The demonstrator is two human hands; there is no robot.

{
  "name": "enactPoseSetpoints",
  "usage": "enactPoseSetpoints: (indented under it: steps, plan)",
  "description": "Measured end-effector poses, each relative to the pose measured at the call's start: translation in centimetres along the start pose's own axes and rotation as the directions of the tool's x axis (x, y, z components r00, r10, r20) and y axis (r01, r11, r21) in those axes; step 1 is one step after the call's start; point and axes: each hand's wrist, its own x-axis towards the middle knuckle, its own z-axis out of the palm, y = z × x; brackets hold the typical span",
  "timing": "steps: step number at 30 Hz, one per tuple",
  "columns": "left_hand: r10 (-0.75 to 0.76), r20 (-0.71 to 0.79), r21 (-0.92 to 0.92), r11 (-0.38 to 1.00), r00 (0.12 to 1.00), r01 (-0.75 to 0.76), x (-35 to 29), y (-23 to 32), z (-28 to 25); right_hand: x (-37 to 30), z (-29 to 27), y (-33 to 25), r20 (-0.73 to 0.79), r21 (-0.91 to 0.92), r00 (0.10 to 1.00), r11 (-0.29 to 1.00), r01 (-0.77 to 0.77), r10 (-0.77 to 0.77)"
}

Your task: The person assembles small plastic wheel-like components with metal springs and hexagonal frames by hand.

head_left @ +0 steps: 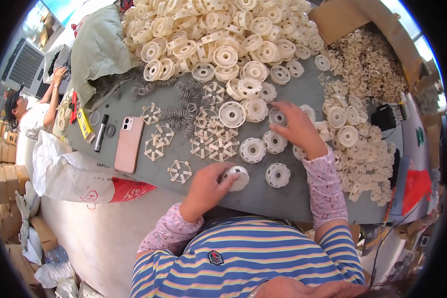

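Near the table's front edge, my left hand [206, 187] is closed on a round cream plastic wheel part [240, 180], thumb and fingers at its left side. My right hand [299, 128] reaches farther in, its thumb and fingers curved around another wheel part [277, 117] among the loose ones. Between my hands lie several similar wheel parts, one of them a notched disc [277, 175] close to the front. Left of these are flat spoked rings [179, 171] and a cluster of them [214, 141].
A large heap of cream wheel parts [226, 56] fills the back. Grey coil springs [176, 116] spread beside a grey-green sack [98, 47]. A pink phone [128, 144] and marker [101, 133] lie left; small cream pieces [365, 169] pile right. Another person [32, 111] works far left.
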Motion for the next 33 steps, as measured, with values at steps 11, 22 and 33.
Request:
enactPoseSetpoints:
  steps: [11,22,33]
  plan:
    - [0.490,-0.266,0.391,0.842,0.830,-0.372,0.9,-1.4,1.6,5.0,3.9,-9.2,-0.087,0.032,0.869,0.871,0.491,-0.487]
    - [0.435,-0.297,0.594,0.781,0.850,-0.193,3.6,-2.4,-2.4,15.4,4.8,-9.1,-0.037,-0.167,0.907,0.898,0.407,-0.418]
    - [0.370,-0.541,0.604,0.796,0.756,0.042,4.6,-2.0,-3.3,13.6,3.3,-8.8,0.090,0.055,0.925,0.930,0.364,-0.368]
